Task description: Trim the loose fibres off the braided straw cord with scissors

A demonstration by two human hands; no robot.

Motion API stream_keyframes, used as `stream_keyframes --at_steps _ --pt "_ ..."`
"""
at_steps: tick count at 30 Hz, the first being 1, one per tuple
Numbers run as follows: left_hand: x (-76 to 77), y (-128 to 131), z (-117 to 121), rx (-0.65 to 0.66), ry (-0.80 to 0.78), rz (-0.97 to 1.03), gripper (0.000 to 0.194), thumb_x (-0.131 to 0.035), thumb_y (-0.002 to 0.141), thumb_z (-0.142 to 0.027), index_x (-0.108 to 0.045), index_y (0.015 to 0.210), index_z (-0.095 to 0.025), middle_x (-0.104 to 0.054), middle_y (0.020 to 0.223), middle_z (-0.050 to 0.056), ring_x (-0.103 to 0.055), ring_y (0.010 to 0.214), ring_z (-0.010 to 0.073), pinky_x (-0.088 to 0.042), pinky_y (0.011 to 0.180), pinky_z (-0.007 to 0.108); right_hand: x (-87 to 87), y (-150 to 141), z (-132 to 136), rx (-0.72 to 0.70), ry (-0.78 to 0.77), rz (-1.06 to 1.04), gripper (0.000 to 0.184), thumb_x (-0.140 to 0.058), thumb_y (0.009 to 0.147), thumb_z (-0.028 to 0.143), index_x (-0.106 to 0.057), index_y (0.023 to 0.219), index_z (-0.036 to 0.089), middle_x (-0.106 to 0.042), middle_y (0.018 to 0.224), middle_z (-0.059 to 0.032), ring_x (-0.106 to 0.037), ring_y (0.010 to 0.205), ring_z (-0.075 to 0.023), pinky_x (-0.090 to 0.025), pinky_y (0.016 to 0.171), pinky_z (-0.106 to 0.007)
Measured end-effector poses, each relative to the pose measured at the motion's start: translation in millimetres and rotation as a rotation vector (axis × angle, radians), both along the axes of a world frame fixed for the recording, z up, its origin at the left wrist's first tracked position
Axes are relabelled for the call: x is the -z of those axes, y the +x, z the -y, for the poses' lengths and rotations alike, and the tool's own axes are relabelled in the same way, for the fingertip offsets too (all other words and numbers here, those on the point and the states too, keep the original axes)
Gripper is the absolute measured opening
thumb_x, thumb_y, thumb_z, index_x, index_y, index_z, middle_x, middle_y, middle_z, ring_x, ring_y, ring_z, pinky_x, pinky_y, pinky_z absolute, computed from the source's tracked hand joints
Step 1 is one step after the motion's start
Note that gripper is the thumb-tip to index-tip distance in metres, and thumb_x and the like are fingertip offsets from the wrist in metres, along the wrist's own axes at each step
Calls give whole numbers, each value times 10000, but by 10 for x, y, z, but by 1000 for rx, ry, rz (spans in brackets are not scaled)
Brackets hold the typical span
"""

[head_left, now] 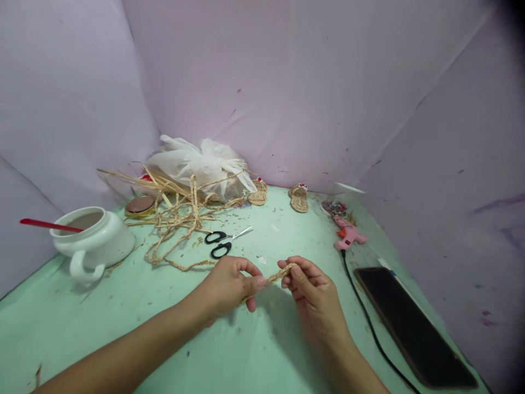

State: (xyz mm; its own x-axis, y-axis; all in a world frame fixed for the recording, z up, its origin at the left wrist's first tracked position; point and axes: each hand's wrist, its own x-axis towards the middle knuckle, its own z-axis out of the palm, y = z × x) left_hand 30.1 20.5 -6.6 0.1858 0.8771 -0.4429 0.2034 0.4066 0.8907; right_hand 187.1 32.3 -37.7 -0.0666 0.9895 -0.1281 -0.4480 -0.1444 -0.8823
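Observation:
Between my two hands runs a short stretch of braided straw cord (274, 278), held just above the table. My left hand (235, 282) pinches it with thumb and fingers. My right hand (309, 284) grips the cord's bent end between thumb and forefinger. From behind my left hand the cord trails left into a loose tangle of braid (191, 213). Black-handled scissors (225, 241) lie just beyond my left hand, blades pointing right. Two small woven slippers (257, 194) with red and white trim stand at the back, a gap between them.
A white pot (100, 235) with a red stick (51, 225) stands at left. Behind the braid sits a white plastic bag (200, 164) beside a round brown-topped container (140, 204). At right lie a pink glue gun (348, 234), its black cord (369, 317) and a dark phone (414, 325). Walls enclose the table.

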Motion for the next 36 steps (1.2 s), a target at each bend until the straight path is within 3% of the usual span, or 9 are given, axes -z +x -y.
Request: stream_keyframes --at_steps 9,14,18,25,28,31,36 --pt "-13 -53 -24 130 73 114 389 -596 678 -379 -537 964 -122 -501 492 -52 -327 432 51 -215 434 178 -56 41 -17 83 -57 -111 173 -739 610 252 -665 748 178 -696 728 -34 -532 526 -68 -459 554 -197" --pt "16 -104 -51 123 69 178 353 -620 661 -336 -473 919 -145 -512 499 -54 -293 415 42 -183 401 171 -70 50 -30 105 -60 -120 190 -745 600 255 -660 753 179 -693 740 -36 -534 529 -72 -462 536 -201" --pt "22 -129 -49 131 -28 273 348 -603 691 -310 -470 965 -143 -502 476 -57 -234 366 25 -116 370 178 -78 48 -21 126 -50 -98 195 -749 590 258 -659 744 178 -688 741 -36 -530 525 -78 -463 545 -224" --pt "-22 -164 -48 154 -194 384 505 -605 686 -305 -453 1132 -123 -482 443 -66 -154 333 12 -49 357 189 -79 17 13 173 -21 -64 189 -744 593 263 -663 742 178 -692 714 -34 -540 525 -86 -480 571 -243" --pt "-2 -152 -51 136 -210 337 465 -635 637 -330 -519 1026 -102 -490 432 -56 -158 318 10 -41 351 193 -89 4 35 164 -41 -98 179 -742 597 255 -664 742 184 -692 718 -29 -545 525 -77 -486 555 -218" --pt "19 -139 -54 120 -123 250 365 -646 615 -353 -574 869 -101 -498 435 -45 -206 325 19 -76 351 191 -102 1 47 152 -72 -121 169 -742 596 244 -665 733 180 -688 723 -32 -548 521 -80 -503 536 -217" --pt "31 -122 -42 192 -18 174 289 -593 664 -395 -602 713 -110 -453 431 -46 -268 371 41 -141 382 194 -99 17 33 113 -129 -182 177 -746 593 210 -667 746 168 -688 726 -29 -544 520 -63 -509 530 -172"
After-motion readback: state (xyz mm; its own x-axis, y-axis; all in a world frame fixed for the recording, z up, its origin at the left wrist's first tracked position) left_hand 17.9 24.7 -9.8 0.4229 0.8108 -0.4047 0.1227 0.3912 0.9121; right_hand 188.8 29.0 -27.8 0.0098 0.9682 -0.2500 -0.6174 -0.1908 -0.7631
